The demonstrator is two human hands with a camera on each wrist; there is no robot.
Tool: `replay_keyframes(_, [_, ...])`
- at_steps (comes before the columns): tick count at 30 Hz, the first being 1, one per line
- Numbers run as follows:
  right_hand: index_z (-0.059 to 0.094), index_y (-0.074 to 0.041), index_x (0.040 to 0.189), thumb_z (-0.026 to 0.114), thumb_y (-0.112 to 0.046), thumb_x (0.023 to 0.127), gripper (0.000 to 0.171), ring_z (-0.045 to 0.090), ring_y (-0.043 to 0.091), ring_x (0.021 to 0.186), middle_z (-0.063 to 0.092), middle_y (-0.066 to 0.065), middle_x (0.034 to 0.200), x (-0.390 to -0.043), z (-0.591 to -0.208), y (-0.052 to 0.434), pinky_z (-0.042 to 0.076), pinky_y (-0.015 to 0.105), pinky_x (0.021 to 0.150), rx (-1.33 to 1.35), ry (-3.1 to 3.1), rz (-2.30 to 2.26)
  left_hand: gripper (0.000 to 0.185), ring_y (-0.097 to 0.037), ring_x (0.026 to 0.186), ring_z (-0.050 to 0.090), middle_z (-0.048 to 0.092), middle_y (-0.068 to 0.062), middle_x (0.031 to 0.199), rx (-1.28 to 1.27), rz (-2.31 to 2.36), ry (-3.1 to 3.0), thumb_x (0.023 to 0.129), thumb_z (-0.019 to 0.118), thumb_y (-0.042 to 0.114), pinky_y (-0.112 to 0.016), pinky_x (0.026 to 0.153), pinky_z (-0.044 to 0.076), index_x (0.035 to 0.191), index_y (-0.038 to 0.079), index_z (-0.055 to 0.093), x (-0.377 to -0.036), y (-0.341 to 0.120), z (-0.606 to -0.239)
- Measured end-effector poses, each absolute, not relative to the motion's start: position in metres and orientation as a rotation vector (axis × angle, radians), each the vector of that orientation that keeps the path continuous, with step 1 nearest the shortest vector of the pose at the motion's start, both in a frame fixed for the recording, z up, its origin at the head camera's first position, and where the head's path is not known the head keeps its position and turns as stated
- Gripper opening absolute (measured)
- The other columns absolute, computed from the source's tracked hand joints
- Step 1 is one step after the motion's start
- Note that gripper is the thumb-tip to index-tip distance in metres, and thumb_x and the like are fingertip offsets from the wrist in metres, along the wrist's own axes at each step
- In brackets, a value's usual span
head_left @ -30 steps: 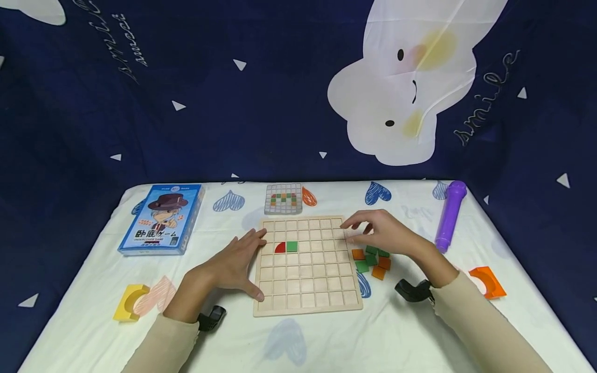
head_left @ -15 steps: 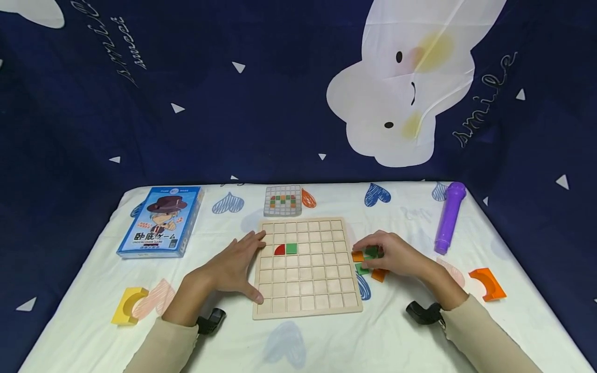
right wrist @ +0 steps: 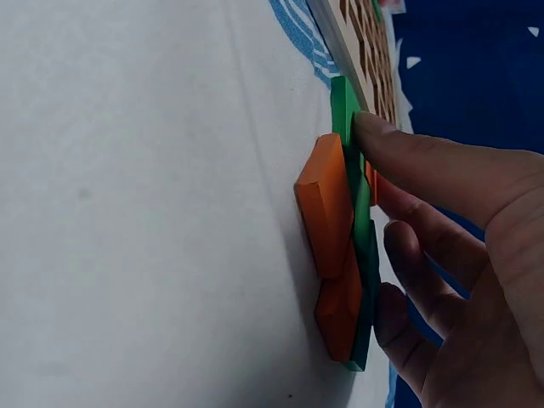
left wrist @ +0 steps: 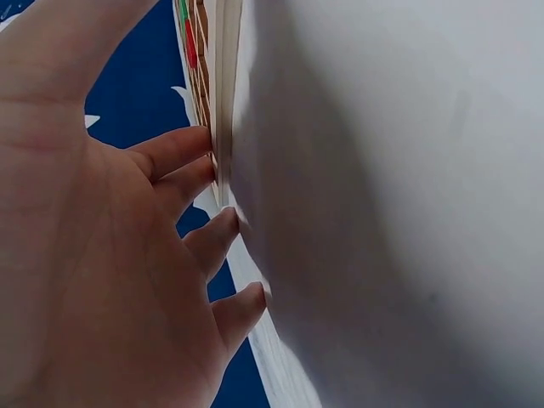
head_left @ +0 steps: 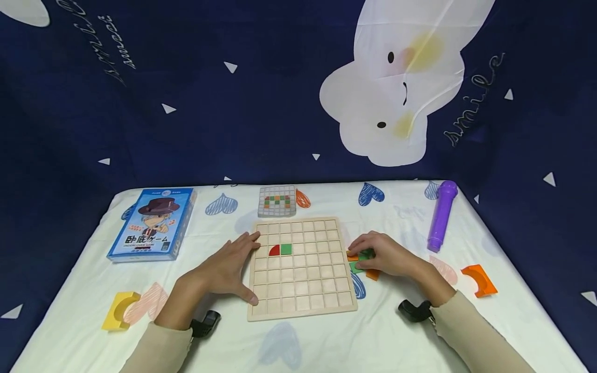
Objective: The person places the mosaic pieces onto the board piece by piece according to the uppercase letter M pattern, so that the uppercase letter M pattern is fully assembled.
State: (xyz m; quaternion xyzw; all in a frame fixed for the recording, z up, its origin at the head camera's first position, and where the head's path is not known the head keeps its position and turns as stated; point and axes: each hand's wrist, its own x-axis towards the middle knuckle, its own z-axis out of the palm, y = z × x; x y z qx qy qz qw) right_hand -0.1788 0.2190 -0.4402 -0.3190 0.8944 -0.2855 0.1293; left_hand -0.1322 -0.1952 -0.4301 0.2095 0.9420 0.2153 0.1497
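Observation:
A wooden grid board point(head_left: 303, 280) lies mid-table with a red quarter-circle tile point(head_left: 274, 250) and a green square tile point(head_left: 286, 249) in its third row. My left hand point(head_left: 230, 264) lies flat on the cloth, fingers straight, fingertips point(left wrist: 204, 170) against the board's left edge point(left wrist: 223, 102). My right hand point(head_left: 384, 255) sits over a small pile of orange tiles point(right wrist: 327, 204) and green tiles just right of the board. Its thumb and curled fingers pinch a green tile point(head_left: 366, 254), and the thumb tip rests on that tile's edge point(right wrist: 347, 127).
A small pattern card point(head_left: 277, 200) lies behind the board. A blue game box point(head_left: 151, 223) is at the left, a purple cylinder point(head_left: 441, 215) at the right. An orange arch block point(head_left: 478, 280) and a yellow arch block point(head_left: 120, 310) sit near the sides on the white cloth point(head_left: 326, 342).
My right hand came down from the board's upper right corner onto the tile pile and closed its fingers on a green tile. The left hand stayed put.

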Motion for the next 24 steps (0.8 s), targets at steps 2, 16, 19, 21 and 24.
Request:
replay_keyframes(2, [0.079, -0.016, 0.113, 0.080, -0.022, 0.088, 0.026, 0.062, 0.021, 0.114, 0.074, -0.003, 0.120, -0.1792, -0.4401, 0.2190, 0.053, 0.032, 0.096, -0.925, 2.599, -0.824, 0.133, -0.040, 0.160, 0.018, 0.023, -0.011, 0.172, 0.603, 0.611, 2.710, 0.049, 0.092, 0.068, -0.066, 0.127, 0.021, 0.152, 0.003, 0.041, -0.1319, -0.1949, -0.4299])
replay_keyframes(16, [0.080, -0.018, 0.108, 0.079, -0.013, 0.088, 0.021, 0.064, 0.012, 0.103, 0.071, -0.005, 0.110, -0.1822, -0.4351, 0.2146, 0.057, 0.029, 0.093, -0.928, 2.547, -0.860, 0.134, -0.040, 0.160, 0.018, 0.022, -0.011, 0.172, 0.600, 0.584, 2.715, 0.047, 0.093, 0.069, -0.065, 0.128, 0.022, 0.152, 0.002, 0.042, -0.1317, -0.1936, -0.4299])
replay_keyframes(19, [0.081, -0.017, 0.108, 0.080, -0.012, 0.087, 0.022, 0.064, 0.012, 0.103, 0.071, -0.005, 0.110, -0.1821, -0.4341, 0.2133, 0.057, 0.029, 0.093, -0.940, 2.540, -0.857, 0.134, -0.040, 0.160, 0.018, 0.022, -0.011, 0.172, 0.596, 0.571, 2.714, 0.048, 0.093, 0.069, -0.064, 0.128, 0.022, 0.152, 0.003, 0.041, -0.1315, -0.1935, -0.4304])
replay_keyframes(21, [0.081, -0.017, 0.108, 0.080, -0.011, 0.087, 0.022, 0.065, 0.012, 0.103, 0.072, -0.004, 0.110, -0.1825, -0.4331, 0.2127, 0.058, 0.030, 0.093, -0.958, 2.538, -0.849, 0.134, -0.039, 0.160, 0.018, 0.022, -0.011, 0.172, 0.590, 0.566, 2.714, 0.047, 0.093, 0.069, -0.064, 0.128, 0.022, 0.152, 0.003, 0.041, -0.1315, -0.1934, -0.4306])
replay_keyframes(24, [0.081, -0.016, 0.107, 0.080, -0.010, 0.086, 0.021, 0.066, 0.013, 0.103, 0.073, -0.005, 0.110, -0.1841, -0.4315, 0.2120, 0.059, 0.028, 0.090, -0.997, 2.546, -0.849, 0.134, -0.039, 0.160, 0.018, 0.022, -0.011, 0.172, 0.589, 0.561, 2.717, 0.047, 0.093, 0.069, -0.064, 0.128, 0.022, 0.152, 0.003, 0.041, -0.1318, -0.1931, -0.4307])
